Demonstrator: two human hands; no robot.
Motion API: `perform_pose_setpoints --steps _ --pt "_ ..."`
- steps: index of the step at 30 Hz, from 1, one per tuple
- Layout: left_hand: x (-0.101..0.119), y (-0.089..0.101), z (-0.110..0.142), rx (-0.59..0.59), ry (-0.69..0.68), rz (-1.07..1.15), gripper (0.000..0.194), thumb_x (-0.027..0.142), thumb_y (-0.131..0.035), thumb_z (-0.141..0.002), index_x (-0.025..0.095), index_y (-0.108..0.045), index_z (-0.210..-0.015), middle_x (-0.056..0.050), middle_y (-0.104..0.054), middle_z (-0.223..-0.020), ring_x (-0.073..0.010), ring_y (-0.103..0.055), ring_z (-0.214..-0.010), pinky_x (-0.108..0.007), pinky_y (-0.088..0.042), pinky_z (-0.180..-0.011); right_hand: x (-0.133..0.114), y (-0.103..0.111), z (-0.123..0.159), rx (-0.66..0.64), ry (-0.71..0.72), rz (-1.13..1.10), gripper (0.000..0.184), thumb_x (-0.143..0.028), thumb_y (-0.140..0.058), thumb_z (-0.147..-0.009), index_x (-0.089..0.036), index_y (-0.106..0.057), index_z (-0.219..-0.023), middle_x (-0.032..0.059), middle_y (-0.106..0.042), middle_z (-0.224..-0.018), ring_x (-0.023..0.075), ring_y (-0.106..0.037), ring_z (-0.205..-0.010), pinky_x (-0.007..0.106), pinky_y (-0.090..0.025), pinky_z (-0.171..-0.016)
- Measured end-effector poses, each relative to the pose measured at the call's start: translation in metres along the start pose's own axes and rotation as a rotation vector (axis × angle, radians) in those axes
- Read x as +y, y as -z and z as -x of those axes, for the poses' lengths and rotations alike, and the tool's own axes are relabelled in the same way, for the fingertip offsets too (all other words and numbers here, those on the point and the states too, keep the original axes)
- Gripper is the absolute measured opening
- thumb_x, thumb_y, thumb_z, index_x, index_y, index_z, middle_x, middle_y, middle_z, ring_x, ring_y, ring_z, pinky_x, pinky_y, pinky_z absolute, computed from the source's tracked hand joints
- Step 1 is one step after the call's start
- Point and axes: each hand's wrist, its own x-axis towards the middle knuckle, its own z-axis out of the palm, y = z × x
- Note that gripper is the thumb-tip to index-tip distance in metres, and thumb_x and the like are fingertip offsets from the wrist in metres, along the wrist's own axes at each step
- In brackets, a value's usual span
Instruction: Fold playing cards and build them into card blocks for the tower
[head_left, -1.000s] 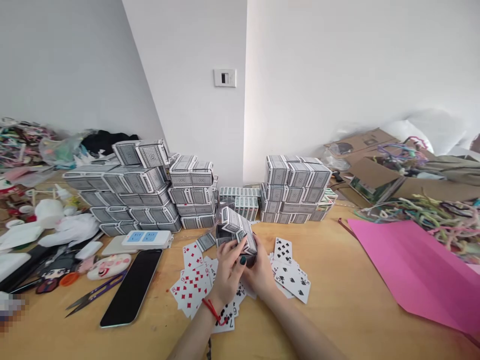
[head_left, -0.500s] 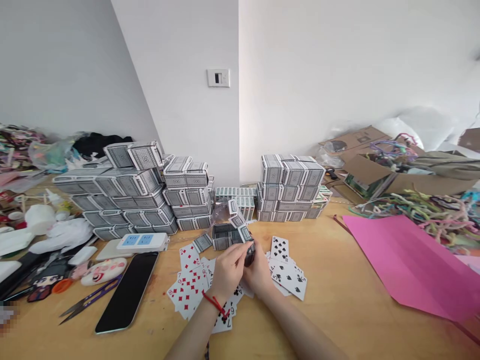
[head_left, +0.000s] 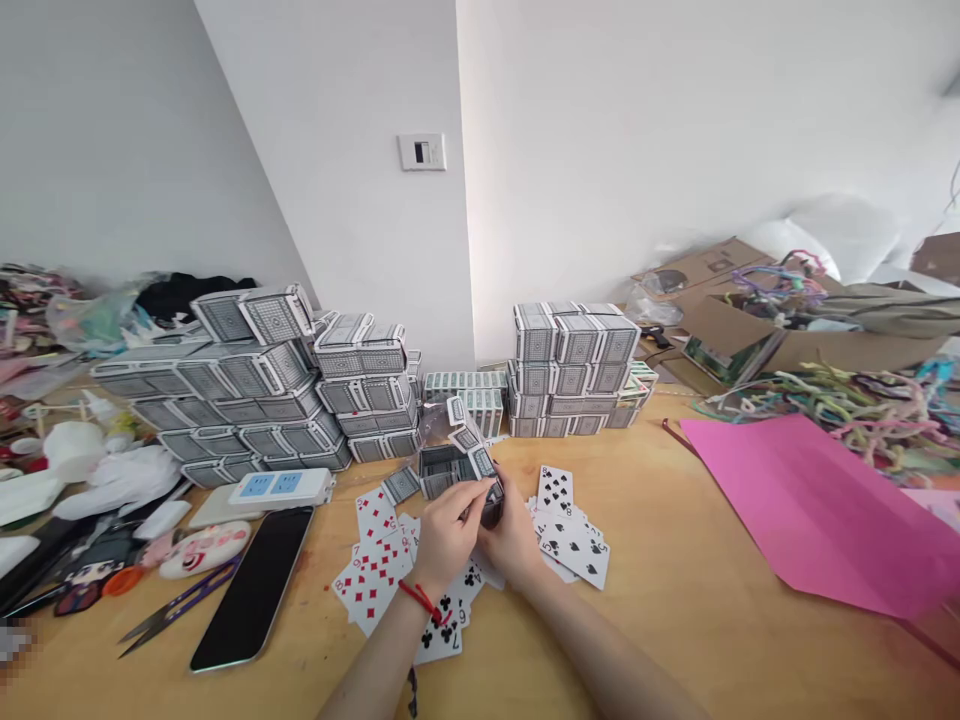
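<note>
- While the left hand (head_left: 448,535) and right hand (head_left: 516,538) grasp a folded-card piece (head_left: 481,463) between them, it looks unfinished.
- Beyond them, stacked card blocks (head_left: 574,377) appear done.
- Beside both, loose cards (head_left: 373,575) lie unfolded.

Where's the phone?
In the head view, the phone lies on the table, off to the left of the left hand, between the scissors and the cards.

Left hand (head_left: 450,530) is hiding part of the folded-card piece (head_left: 481,464); left forearm (head_left: 382,635) is overlapping club cards (head_left: 439,635); bottom edge is cropping right forearm (head_left: 592,650).
</note>
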Motion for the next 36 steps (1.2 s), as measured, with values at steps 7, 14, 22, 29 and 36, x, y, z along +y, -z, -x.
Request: perform_pose_setpoints --steps 7,14,22,29,36 --pt "-0.01 0.0 0.013 0.046 0.031 -0.076 0.025 0.026 -0.048 -0.085 0.021 -0.063 -0.106 -0.006 -0.068 -0.1 -0.0195 -0.063 -0.092 -0.035 -0.052 -0.084 0.0 -0.001 0.0 -0.024 -0.006 0.063 0.07 -0.027 -0.063 -0.068 -0.017 -0.034 -0.132 0.0134 -0.054 -0.121 0.0279 -0.052 -0.111 0.042 -0.044 -0.092" --pt "-0.012 0.009 0.014 0.058 0.008 -0.094 0.025 0.023 -0.051 -0.084 0.026 -0.064 -0.105 -0.004 -0.063 -0.09 -0.0193 -0.057 -0.093 -0.038 -0.049 -0.084 0.002 -0.002 0.001 -0.02 0.01 0.061 0.07 -0.03 -0.063 -0.069 -0.018 -0.033 -0.131 0.0123 -0.054 -0.121 0.0272 -0.051 -0.112 0.042 -0.044 -0.093" --pt "-0.023 0.014 0.031 -0.019 0.141 0.04 0.039 0.012 -0.044 -0.081 0.029 -0.061 -0.111 -0.004 -0.049 -0.125 -0.0209 -0.049 -0.114 -0.04 -0.045 -0.095 0.0 0.0 -0.001 -0.029 0.001 0.065 0.068 -0.029 -0.063 -0.068 -0.019 -0.034 -0.129 0.0102 -0.055 -0.119 0.0259 -0.051 -0.111 0.04 -0.044 -0.092" --pt "-0.028 0.011 0.039 -0.067 0.214 0.113 0.048 0.008 -0.039 -0.077 0.027 -0.058 -0.116 -0.001 -0.052 -0.13 -0.0205 -0.046 -0.121 -0.042 -0.04 -0.101 0.003 -0.001 -0.001 -0.005 0.045 0.081 0.068 -0.031 -0.063 -0.069 -0.02 -0.035 -0.13 0.0098 -0.055 -0.121 0.0264 -0.052 -0.111 0.042 -0.045 -0.092" --pt "-0.025 0.005 0.041 -0.064 0.123 0.047 0.054 0.006 -0.039 -0.077 0.027 -0.049 -0.125 -0.002 -0.047 -0.134 -0.0194 -0.043 -0.124 -0.041 -0.038 -0.103 0.008 -0.003 0.0 -0.013 0.025 0.091 0.072 -0.028 -0.063 -0.069 -0.021 -0.031 -0.133 0.0101 -0.053 -0.123 0.0268 -0.05 -0.113 0.043 -0.044 -0.093"
